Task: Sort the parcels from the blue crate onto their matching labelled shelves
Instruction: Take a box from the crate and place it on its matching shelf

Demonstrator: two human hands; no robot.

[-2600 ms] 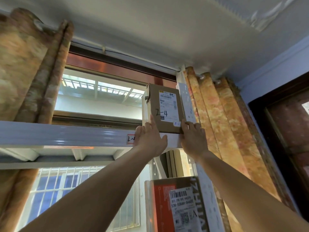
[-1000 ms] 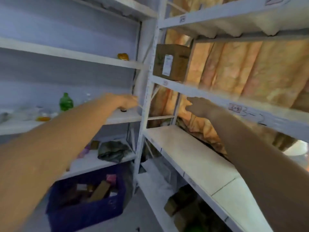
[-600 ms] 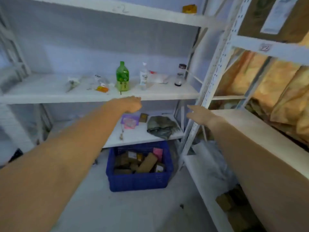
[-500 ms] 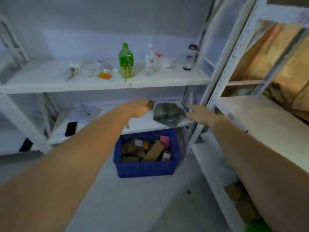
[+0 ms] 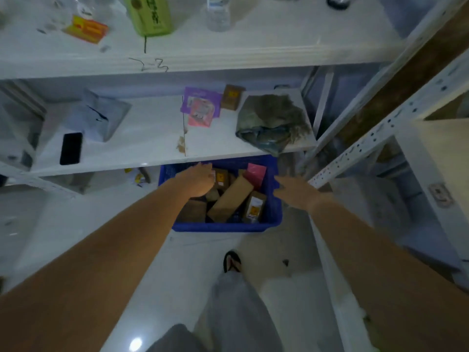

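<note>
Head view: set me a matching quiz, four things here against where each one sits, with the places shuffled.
1 green bottle
2 black phone
3 pink parcel
4 blue crate

A inside the crate
B on the floor
C on the shelf marked 2-3
D on the lower shelf, left part

Pairs: 1-C, 2-D, 3-A, 4-B.

One wide-angle view from the person's head, tilted steeply down and close in: shelves [image 5: 142, 138] fill the upper frame, the blue crate [image 5: 225, 227] sits at centre, the floor [image 5: 266, 250] and the person's own legs [image 5: 236, 313] lie below.
</note>
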